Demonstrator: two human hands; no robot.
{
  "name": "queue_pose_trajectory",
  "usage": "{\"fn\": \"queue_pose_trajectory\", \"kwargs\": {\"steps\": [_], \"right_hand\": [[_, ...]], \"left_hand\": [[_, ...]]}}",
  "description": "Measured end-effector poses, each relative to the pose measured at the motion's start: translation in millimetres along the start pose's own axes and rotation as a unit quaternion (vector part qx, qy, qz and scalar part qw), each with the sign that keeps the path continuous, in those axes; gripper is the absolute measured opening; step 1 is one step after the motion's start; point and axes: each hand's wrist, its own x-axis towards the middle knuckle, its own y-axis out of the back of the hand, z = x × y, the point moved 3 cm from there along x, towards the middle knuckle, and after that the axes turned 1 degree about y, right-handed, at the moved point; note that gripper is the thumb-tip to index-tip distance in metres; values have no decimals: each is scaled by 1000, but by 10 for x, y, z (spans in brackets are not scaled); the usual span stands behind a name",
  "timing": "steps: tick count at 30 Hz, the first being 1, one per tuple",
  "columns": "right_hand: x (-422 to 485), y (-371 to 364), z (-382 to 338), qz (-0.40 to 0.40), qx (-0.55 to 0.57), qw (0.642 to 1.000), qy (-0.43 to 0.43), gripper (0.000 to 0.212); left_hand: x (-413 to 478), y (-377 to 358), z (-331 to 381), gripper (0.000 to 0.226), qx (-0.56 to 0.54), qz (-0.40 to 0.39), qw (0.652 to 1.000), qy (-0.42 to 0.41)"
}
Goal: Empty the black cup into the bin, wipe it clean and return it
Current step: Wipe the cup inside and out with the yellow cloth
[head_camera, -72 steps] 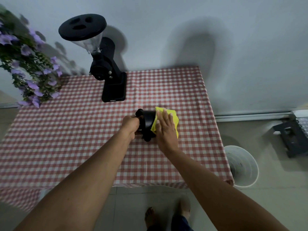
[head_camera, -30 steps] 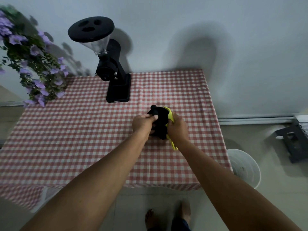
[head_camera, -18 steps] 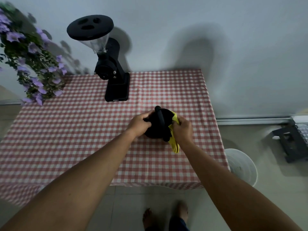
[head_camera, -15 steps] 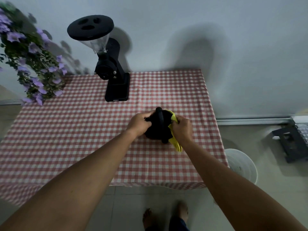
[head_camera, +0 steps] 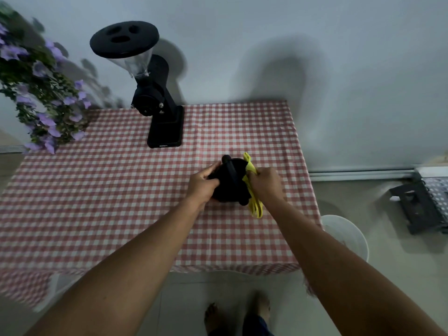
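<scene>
careful: your left hand (head_camera: 202, 184) clamps the round black cup (head_camera: 228, 181), right hand (head_camera: 265, 184) pinches the yellow cloth (head_camera: 253, 190); hard rubbing could twist it loose.

Grinder: a black coffee grinder (head_camera: 158, 103) stands upright at the back of the tabletop, just by the wall, with a clear hopper under a round black lid.
Tablecloth: a red-and-white checked cloth (head_camera: 109, 195) covers the tabletop and hangs over the near edge.
Flowers: purple blooms on leafy green stems (head_camera: 41, 93) hang over the far left corner.
Wall: plain pale wall (head_camera: 315, 44) behind, carrying soft shadows.
Floor: light tiles (head_camera: 400, 275).
Stand: a dark object (head_camera: 417, 209) lies on the floor at far right; what it is cannot be told.
</scene>
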Motion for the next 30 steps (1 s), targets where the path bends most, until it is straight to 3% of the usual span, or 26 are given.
{"fn": "queue_pose_trajectory", "kwargs": {"steps": [3,8,13,17,23,26,28,30], "right_hand": [[11,-54,-15,-4,6,998,-55,40],[38,55,-172,-31,-95,994,52,25],[42,107,-316,-58,-212,959,180,27],[11,85,-448,-66,-244,932,262,31],[158,109,-335,-75,-139,966,204,27],[161,128,-265,-35,48,991,119,28],[172,203,-168,13,212,976,36,29],[172,239,-96,-9,300,954,-12,28]], "left_hand": [[-23,-29,-109,63,-63,32,996,60],[-78,44,43,35,-10,-74,987,144],[26,198,213,78,72,-146,975,153],[54,167,220,45,127,-142,969,156],[12,87,150,35,11,-87,988,128],[-12,42,98,43,-45,-62,989,126],[-32,50,119,38,-77,-48,988,123],[-31,84,160,26,-91,-43,988,119]]}}
